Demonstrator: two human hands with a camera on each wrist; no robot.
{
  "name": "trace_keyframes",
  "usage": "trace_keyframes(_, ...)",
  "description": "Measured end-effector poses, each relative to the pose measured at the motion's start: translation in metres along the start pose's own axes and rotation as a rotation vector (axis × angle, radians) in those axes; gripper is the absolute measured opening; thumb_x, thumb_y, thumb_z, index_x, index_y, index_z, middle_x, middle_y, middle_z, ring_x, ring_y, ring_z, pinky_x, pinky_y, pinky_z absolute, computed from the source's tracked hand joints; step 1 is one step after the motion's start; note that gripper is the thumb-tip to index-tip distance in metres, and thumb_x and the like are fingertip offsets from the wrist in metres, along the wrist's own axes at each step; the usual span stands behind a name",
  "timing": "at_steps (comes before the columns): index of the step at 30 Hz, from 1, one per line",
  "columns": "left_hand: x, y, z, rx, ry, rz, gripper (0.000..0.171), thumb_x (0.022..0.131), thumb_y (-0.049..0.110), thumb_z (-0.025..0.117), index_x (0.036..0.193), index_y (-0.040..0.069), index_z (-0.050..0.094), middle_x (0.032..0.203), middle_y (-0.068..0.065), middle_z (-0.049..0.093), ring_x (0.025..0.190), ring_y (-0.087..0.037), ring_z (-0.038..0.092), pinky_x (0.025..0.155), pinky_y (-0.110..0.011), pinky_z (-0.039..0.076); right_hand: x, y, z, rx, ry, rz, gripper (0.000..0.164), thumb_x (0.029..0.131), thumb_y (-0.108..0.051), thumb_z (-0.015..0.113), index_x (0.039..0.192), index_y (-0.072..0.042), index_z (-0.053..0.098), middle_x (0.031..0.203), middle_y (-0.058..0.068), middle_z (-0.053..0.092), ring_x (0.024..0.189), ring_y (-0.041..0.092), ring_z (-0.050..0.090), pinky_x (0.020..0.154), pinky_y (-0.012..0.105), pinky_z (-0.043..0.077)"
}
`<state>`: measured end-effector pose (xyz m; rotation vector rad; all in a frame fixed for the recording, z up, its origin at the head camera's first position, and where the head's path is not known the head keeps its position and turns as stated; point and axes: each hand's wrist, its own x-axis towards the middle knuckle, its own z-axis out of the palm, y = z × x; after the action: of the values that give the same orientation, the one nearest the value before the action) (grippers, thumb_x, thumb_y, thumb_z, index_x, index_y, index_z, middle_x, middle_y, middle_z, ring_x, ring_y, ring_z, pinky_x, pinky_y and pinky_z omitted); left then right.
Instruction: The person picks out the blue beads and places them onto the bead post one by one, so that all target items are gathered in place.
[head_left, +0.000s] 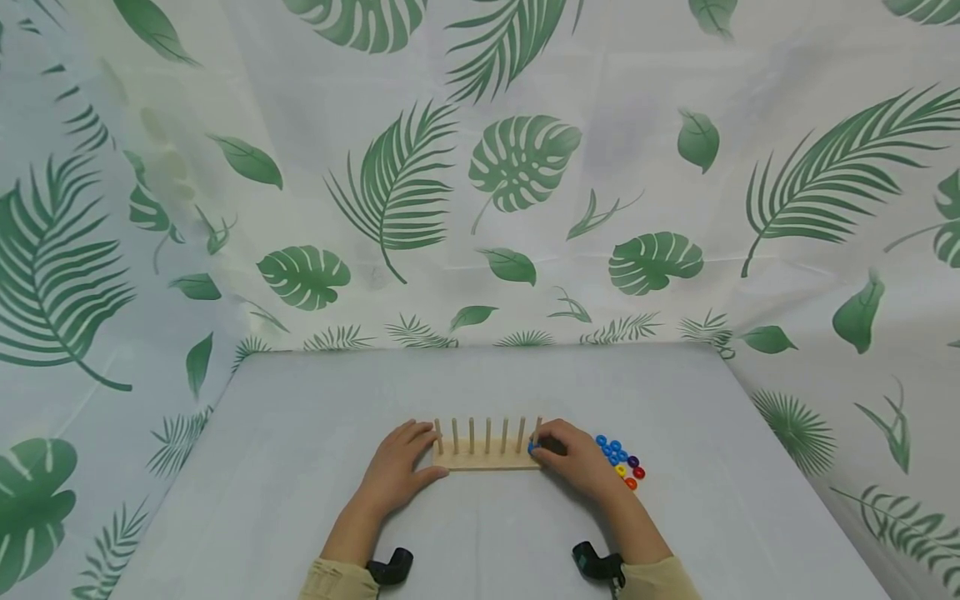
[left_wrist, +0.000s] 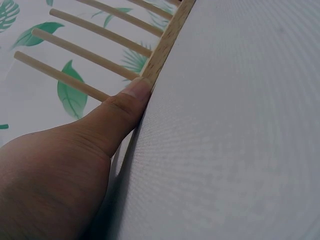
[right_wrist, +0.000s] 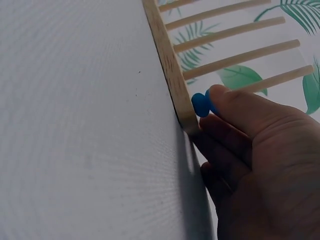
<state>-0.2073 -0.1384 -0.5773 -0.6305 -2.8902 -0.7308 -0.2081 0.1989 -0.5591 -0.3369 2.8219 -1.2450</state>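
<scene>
Seven wooden pegs [head_left: 488,435] stand in a row on a pale wooden board [head_left: 487,461], which lies on the white tabletop [head_left: 480,533] between the two hands. The left hand [head_left: 393,472] holds the board's left end in a wide grip, thumb against the near edge and fingers beside the leftmost peg [head_left: 438,436]. The right hand [head_left: 576,460] has a narrow pinch on an upper blue bead [right_wrist: 212,104] low on the rightmost peg [right_wrist: 280,81]; a lower blue bead [right_wrist: 200,106] sits at the board, just beneath it. To the right lie loose blue beads [head_left: 615,446], plus a purple bead [head_left: 633,462], yellow bead [head_left: 620,471], red bead [head_left: 639,472] and orange bead [head_left: 631,483].

To seat the pinched bead well, I would brace the board firmly, bring the bead straight down the peg until it meets the one below, and release without nudging the peg; tilting would probably make it bind.

No brand, label or writing is readable; the backdrop [head_left: 570,275] carries only printed green leaves.
</scene>
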Motion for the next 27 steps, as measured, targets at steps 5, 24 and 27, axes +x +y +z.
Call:
trace_keyframes(5, 0.000, -0.001, 0.000, 0.011, 0.007, -0.001, 0.066, 0.086, 0.054, 0.070, 0.139, 0.016, 0.057, 0.147, -0.002, 0.052, 0.145, -0.030, 0.037, 0.121, -0.050, 0.031, 0.000, -0.003, -0.003, -0.031, -0.004, 0.006, 0.019, 0.090, -0.032, 0.074, 0.107, -0.032, 0.066, 0.119, -0.010, 0.066, 0.116, 0.018, 0.060, 0.103, 0.049, 0.050)
trace_keyframes(24, 0.000, 0.000, 0.000, 0.015, 0.016, 0.012, 0.067, 0.085, 0.054, 0.070, 0.138, 0.014, 0.058, 0.146, -0.004, 0.053, 0.144, -0.032, 0.039, 0.120, -0.051, 0.032, -0.013, -0.016, -0.068, -0.075, 0.102, -0.051, 0.029, 0.096, -0.038, 0.065, 0.118, -0.020, 0.069, 0.115, -0.003, 0.071, 0.110, 0.027, 0.066, 0.095, 0.055, 0.054)
trace_keyframes(27, 0.000, 0.000, 0.000, 0.018, 0.017, 0.011, 0.067, 0.085, 0.055, 0.070, 0.138, 0.015, 0.058, 0.146, -0.004, 0.053, 0.144, -0.032, 0.039, 0.120, -0.051, 0.032, -0.016, -0.008, -0.087, -0.092, 0.078, 0.012, 0.031, 0.097, -0.041, 0.062, 0.120, -0.020, 0.068, 0.115, -0.001, 0.071, 0.112, 0.028, 0.065, 0.095, 0.055, 0.055)
